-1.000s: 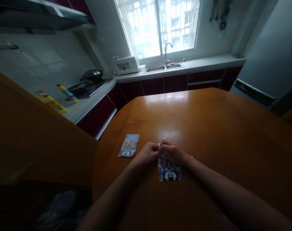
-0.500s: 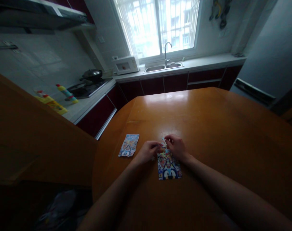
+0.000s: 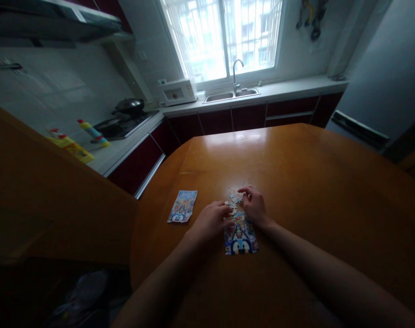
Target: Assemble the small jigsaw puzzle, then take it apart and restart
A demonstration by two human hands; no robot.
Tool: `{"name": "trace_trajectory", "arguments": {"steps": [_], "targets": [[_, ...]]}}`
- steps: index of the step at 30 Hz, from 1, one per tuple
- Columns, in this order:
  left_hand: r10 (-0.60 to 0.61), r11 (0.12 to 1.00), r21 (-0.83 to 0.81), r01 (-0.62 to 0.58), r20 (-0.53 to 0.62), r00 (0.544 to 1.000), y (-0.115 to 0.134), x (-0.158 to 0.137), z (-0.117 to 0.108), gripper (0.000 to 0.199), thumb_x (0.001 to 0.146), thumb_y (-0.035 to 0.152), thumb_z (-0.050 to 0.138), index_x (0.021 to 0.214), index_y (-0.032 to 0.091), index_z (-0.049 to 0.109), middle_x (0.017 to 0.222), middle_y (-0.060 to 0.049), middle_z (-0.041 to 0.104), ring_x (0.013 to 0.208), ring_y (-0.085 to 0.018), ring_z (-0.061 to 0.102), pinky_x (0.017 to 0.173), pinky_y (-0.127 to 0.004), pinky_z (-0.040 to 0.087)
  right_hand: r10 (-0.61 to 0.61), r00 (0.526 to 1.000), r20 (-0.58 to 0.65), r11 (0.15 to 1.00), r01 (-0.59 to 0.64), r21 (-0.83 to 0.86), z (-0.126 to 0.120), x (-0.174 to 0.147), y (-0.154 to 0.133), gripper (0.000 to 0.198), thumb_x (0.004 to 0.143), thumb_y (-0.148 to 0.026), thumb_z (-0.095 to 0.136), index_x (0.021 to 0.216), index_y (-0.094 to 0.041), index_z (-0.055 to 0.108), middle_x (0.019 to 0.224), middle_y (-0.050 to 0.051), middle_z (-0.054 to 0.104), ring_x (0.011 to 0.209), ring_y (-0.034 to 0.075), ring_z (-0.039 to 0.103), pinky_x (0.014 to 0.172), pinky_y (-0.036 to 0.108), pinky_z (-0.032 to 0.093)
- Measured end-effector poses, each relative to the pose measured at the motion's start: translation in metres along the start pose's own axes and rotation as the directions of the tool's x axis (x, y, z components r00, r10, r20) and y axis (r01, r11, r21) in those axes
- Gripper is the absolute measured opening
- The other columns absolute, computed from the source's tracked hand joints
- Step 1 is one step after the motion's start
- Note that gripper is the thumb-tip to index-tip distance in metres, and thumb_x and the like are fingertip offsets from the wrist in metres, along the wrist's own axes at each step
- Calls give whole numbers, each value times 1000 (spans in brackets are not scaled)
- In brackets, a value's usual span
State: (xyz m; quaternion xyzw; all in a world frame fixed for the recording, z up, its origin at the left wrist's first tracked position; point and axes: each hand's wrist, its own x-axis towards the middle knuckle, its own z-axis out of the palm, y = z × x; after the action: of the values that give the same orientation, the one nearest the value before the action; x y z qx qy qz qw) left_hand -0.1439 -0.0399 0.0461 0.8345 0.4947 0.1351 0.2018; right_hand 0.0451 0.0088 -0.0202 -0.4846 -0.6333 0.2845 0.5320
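Observation:
A partly assembled jigsaw puzzle with a blue cartoon dog's face lies flat on the wooden table. Beyond its top edge, loose puzzle pieces are scattered in a small heap. My left hand rests at the puzzle's upper left, fingers apart and reaching over its edge and the nearest pieces. On the other side, my right hand is beside the loose pieces with its index finger stretched out and thumb apart; I see nothing held. Left of my hands lies a creased picture sheet showing the same dog.
The brown table has rounded corners. Past it are a sink under the window, a white microwave, a stove with a wok, and yellow bottles on the left counter.
My left hand has moved down onto the puzzle's upper left part, and its fingers have spread from a pinch. My right hand has shifted slightly right, its fingers opening off the pieces.

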Motion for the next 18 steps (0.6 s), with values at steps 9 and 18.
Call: {"name": "trace_trajectory", "arguments": {"steps": [9, 18], "targets": [[-113, 973, -188, 137, 131, 985, -6, -1, 19, 12, 74, 13, 80, 81, 15, 70, 79, 0, 63, 71, -15, 56, 63, -24, 41, -5, 995, 95, 973, 27, -230, -23, -12, -24, 22, 85, -10, 52, 97, -20, 68, 104, 10, 64, 101, 25, 59, 90, 39, 47], [-51, 953, -302, 27, -70, 996, -12, 5, 15, 20, 90, 13, 60, 97, 16, 79, 90, -8, 72, 83, -19, 66, 77, -27, 49, 297, 812, 503, 752, 126, -647, -35, -25, -57, 48, 66, -26, 89, 107, -17, 67, 118, 18, 62, 105, 35, 59, 84, 42, 49]]}}
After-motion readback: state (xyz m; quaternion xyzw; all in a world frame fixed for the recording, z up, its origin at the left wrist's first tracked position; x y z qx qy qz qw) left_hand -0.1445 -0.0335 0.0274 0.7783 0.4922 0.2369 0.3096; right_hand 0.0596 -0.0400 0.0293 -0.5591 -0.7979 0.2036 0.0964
